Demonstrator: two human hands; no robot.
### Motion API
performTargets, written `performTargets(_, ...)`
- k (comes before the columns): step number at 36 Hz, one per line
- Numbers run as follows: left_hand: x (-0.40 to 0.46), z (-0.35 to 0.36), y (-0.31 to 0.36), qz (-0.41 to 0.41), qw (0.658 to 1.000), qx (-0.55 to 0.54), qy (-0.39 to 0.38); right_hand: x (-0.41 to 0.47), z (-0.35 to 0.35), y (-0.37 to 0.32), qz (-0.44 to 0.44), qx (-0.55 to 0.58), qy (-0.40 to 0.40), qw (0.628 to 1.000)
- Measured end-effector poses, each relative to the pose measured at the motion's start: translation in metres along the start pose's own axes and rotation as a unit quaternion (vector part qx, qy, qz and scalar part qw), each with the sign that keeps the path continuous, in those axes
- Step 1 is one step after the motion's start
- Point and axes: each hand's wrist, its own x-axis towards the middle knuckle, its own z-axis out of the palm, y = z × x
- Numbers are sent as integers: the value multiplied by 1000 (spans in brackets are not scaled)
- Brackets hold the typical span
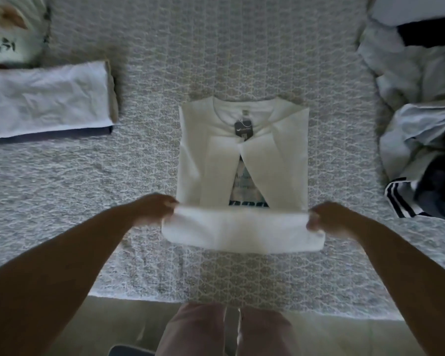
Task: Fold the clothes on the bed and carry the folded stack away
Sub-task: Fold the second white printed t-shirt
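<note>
A white T-shirt (275, 160) lies face up on the bed, both sides folded inward over a blue print, a dark tag at its collar. Its bottom hem (242, 231) is lifted off the bed and turned toward the collar. My left hand (156, 209) pinches the hem's left corner and my right hand (328, 219) pinches its right corner. A folded stack (46, 98) with a white garment on top and a dark one under it sits at the left. A pile of unfolded clothes (421, 119), white, grey and black with stripes, lies at the right.
The patterned bedspread (190, 60) covers the bed; its near edge runs in front of my legs. A floral pillow (8, 29) sits at the far left corner. A dark object (129, 350) lies on the floor by my feet.
</note>
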Motion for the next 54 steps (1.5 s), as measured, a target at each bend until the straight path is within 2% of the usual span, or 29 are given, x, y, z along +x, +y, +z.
performTargets(1, 7, -5, -1, 4, 995, -76, 66, 6, -5, 1, -2, 101, 57, 993)
performTargets(3, 20, -7, 1, 11, 965, -216, 147, 20, -7, 4, 16, 288, 144, 946)
performTargets(5, 31, -1, 3, 15, 947, -285, 147, 33, 1, 4, 47, 382, 153, 910)
performTargets(6, 37, 5, 2, 10, 950, -284, 129, 39, 9, 4, 64, 383, 140, 911)
performTargets(9, 51, 29, -8, -6, 972, -215, 92, 53, 37, 5, 106, 285, 129, 944)
performTargets(15, 64, 69, -31, -80, 978, -84, 172, 55, 72, 11, 142, 202, 151, 957)
performTargets(19, 58, 81, -44, -45, 974, -112, 193, 47, 84, 20, 137, 165, 143, 966)
performTargets(26, 51, 81, -48, -61, 973, 28, 220, 43, 82, 19, 144, 110, 182, 967)
performTargets(28, 50, 83, -45, -60, 965, 37, 254, 39, 83, 17, 147, 125, 227, 955)
performTargets(31, 45, 91, -38, -57, 935, 22, 349, 32, 84, 9, 134, 127, 368, 911)
performTargets(34, 34, 105, -28, 10, 908, 53, 416, 26, 90, -7, 5, 20, 442, 897)
performTargets(36, 26, 116, -21, 135, 888, 158, 411, 23, 102, -17, -79, -30, 431, 898)
performTargets(38, 23, 130, -15, 266, 856, 286, 338, 22, 121, -21, -129, -69, 394, 907)
performTargets(40, 24, 143, -10, 327, 830, 371, 260, 22, 140, -21, -166, -132, 350, 912)
performTargets(42, 26, 152, -8, 299, 837, 397, 228, 24, 150, -20, -166, -179, 314, 917)
performTargets(44, 29, 152, -7, 265, 850, 393, 230, 29, 150, -21, -128, -202, 293, 926)
performTargets(48, 33, 138, -13, 294, 831, 397, 254, 35, 134, -23, -78, -207, 260, 940)
performTargets(52, 32, 112, -21, 249, 853, 372, 267, 34, 114, -12, -97, -293, 239, 921)
performTargets(54, 30, 101, -24, 243, 850, 384, 265, 32, 101, -4, -111, -330, 227, 910)
